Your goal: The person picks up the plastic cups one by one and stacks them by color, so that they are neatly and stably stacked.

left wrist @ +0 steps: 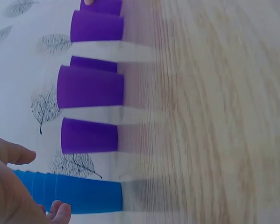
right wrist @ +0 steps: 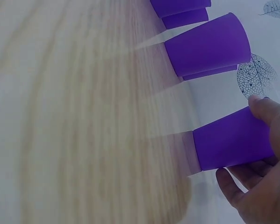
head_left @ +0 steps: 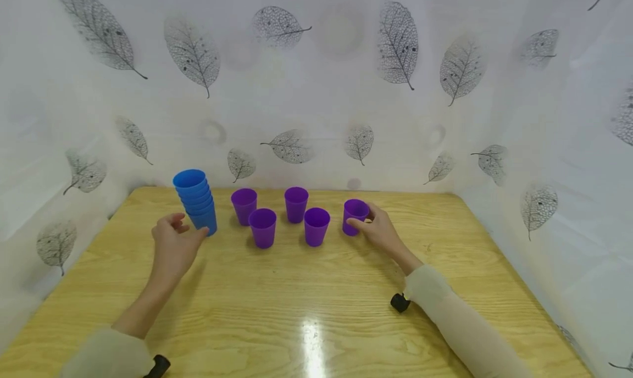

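Note:
A tall stack of nested blue cups (head_left: pixel 203 220) stands upright at the left of the table. Beside its near-left side is my left hand (head_left: pixel 174 246), thumb and fingers spread apart around the stack; in the left wrist view the thumb (left wrist: pixel 19 154) shows a gap from the blue cups (left wrist: pixel 90 193). My right hand (head_left: pixel 382 233) holds the rightmost purple cup (head_left: pixel 350 224) from its right side, thumb in front and fingers behind. That cup (right wrist: pixel 233 140) is upright, its base at the tabletop.
Several more purple cups (head_left: pixel 264 232) stand upright, mouths up, between the blue stack and the right hand, in two loose rows. The wooden table (head_left: pixel 277 301) reaches back to a white curtain (head_left: pixel 316 92) with leaf prints, which also hangs along both sides.

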Demonstrator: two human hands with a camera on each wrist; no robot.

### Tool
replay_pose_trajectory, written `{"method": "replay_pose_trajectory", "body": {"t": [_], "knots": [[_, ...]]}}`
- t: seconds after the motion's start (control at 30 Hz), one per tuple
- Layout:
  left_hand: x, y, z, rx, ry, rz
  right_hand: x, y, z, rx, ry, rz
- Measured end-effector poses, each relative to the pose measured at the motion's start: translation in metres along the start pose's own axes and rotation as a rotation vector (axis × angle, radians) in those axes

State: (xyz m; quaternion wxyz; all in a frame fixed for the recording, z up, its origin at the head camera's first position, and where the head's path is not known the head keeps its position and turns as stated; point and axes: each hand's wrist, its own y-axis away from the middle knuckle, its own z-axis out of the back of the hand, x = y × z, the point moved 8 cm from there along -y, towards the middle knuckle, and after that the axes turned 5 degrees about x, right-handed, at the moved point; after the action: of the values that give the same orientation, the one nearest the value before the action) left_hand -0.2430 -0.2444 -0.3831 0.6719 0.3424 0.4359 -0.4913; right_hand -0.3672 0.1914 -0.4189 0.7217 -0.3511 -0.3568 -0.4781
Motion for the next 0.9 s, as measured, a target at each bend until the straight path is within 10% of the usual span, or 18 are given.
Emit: {"method": "replay_pose_trajectory", "body": {"t": [0.43, 0.9], "knots": [[-0.025, 0.015, -0.038, 0.206, 0.046, -0.164, 0.003, 0.025, 0.004, 0.033, -0.008, 0.012], [-0.031, 0.007, -0.066, 0.262, 0.047, -0.219, 0.006, 0.056, 0.001, 0.062, -0.064, 0.001]]}}
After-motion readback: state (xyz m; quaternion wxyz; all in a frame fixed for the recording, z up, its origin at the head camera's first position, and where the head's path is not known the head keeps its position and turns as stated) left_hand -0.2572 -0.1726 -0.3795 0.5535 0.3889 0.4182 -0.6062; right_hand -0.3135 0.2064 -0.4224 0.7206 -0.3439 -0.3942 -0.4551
